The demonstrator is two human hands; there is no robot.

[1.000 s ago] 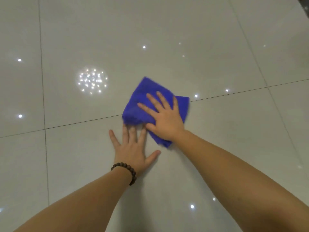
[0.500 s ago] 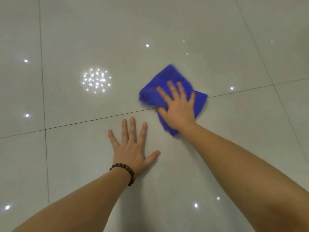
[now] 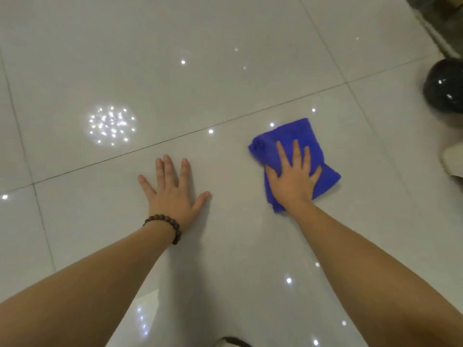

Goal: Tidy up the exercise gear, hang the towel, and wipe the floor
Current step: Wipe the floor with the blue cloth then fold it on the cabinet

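Your right hand (image 3: 293, 179), fingers flat on the cloth (image 3: 295, 139), has swept it rightward across the floor (image 3: 225, 58) to centre-right of frame. Left hand (image 3: 172, 194) stays splayed, holding nothing. Wiping's progressing; more floor remains.

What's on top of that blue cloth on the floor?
The right hand lies flat on the cloth, fingers spread, pressing it to the tile floor. The cloth's far and right edges show; its middle, and the tile beneath it, are covered.
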